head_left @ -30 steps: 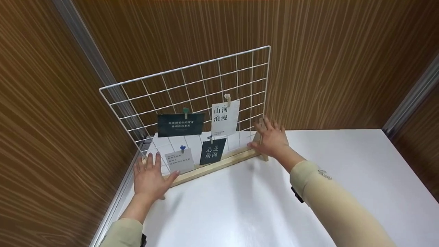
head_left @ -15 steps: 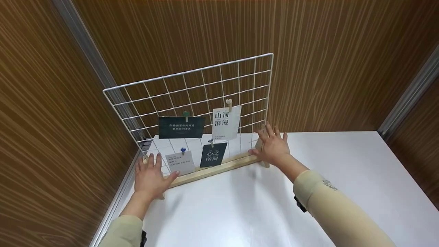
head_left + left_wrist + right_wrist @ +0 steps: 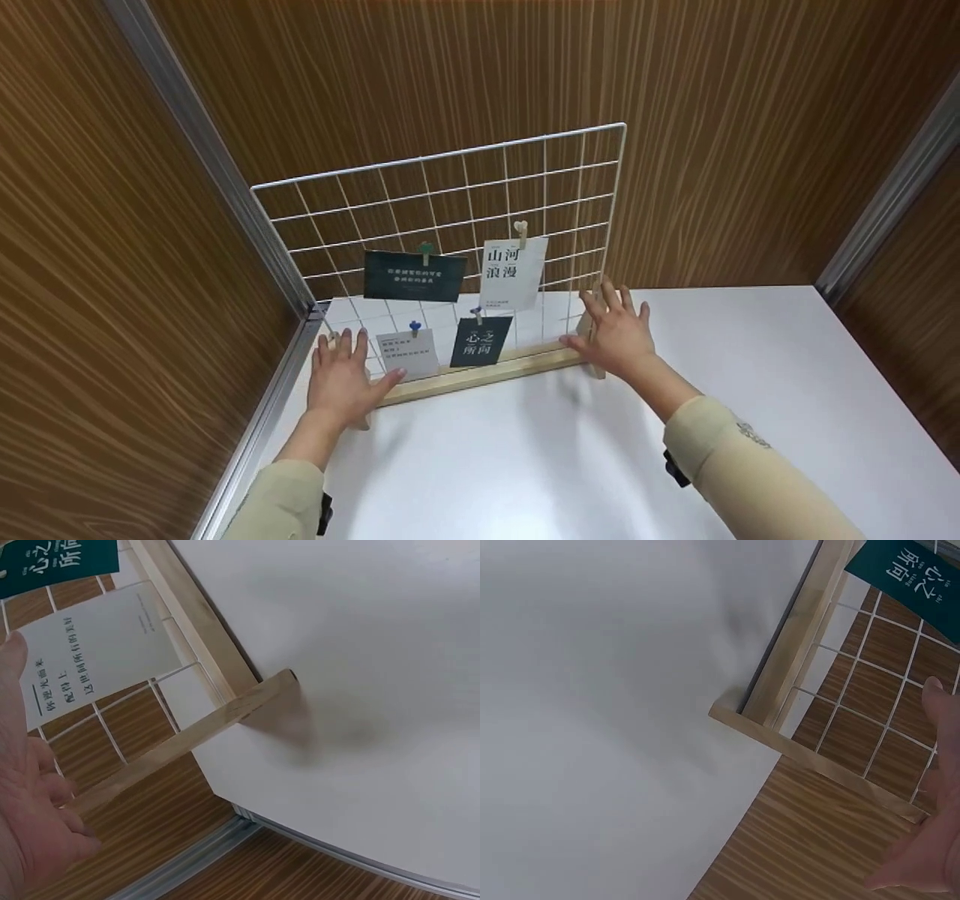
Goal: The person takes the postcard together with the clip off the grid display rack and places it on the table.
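Nearest the viewer, two pale, loose sleeves (image 3: 757, 465) reach forward over a white bench (image 3: 750, 360). Beyond the cuffs, the left hand (image 3: 341, 386) and right hand (image 3: 621, 341) are at opposite ends of a display stand standing on the bench at a slight slant. Both hands look released rather than clenched, fingers extended and spread, thumbs turned inward; how firmly they press cannot be told. Between them runs the stand's pale wooden base (image 3: 480, 376), finished by a slim left end piece (image 3: 180, 743) and a matching right end piece (image 3: 817, 763). It appears light but top-heavy, rigid in the wood, perhaps springy in the thin wire, so the base or end pieces seem the best hold, taken at both ends together. No box or bowl shows; the nearest to a container is the base, which carries the lower edge of a white wire grid (image 3: 450, 224). Four cards hang on this grid: low down, a light card (image 3: 407, 352) under a blue clip (image 3: 415, 328), and a small dark card (image 3: 481, 342) beside it; higher, a wide dark card (image 3: 415, 277) and a white card (image 3: 513, 274). Being paper, they would probably bend or slip from their clips if gripped. Farthest back stands a brown wood-grain wall (image 3: 450, 67), with a grey metal strip (image 3: 212, 150) at its left corner.
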{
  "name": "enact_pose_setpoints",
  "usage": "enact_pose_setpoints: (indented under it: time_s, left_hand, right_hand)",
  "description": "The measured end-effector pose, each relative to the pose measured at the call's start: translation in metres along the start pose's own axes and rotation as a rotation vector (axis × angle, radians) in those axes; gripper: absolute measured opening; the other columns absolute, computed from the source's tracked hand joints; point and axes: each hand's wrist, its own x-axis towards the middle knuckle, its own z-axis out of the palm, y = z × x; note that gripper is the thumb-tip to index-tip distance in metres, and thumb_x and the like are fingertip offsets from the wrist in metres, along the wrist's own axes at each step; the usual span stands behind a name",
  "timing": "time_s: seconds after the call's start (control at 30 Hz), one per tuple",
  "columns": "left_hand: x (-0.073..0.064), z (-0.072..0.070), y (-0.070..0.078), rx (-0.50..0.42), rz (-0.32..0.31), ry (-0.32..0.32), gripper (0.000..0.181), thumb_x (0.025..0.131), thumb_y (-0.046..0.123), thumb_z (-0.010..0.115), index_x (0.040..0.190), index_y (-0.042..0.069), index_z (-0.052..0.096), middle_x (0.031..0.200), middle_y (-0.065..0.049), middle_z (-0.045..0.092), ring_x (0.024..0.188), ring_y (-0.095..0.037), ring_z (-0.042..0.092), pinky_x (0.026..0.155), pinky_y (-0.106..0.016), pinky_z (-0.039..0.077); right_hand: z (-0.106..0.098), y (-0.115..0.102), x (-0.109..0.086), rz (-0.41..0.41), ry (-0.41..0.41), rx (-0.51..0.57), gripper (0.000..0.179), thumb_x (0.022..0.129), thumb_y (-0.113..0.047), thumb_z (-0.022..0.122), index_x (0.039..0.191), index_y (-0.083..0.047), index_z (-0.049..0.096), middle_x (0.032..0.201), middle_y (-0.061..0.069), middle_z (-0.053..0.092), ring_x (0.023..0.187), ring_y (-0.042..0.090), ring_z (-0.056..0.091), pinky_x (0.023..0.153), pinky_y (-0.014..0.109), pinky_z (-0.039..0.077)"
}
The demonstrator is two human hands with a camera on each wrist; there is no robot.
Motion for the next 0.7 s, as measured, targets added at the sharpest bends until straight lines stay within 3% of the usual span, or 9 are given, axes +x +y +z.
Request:
enact_pose_setpoints:
  time_s: [0.7]
  left_hand:
    - [0.0024, 0.0011, 0.0022, -0.011, -0.055, -0.008, 0.106, 0.094, 0.078, 0.056, 0.165, 0.003, 0.032, 0.169, -0.028, 0.027, 0.156, -0.056, 0.014, 0.127, -0.062, 0.011]
  right_hand:
    - [0.0036, 0.0031, 0.0003, -0.056, 0.041, 0.036, 0.089, 0.096, -0.064, 0.068, 0.160, -0.008, 0.044, 0.171, 0.030, 0.019, 0.150, 0.061, 0.026, 0.111, 0.085, 0.020]
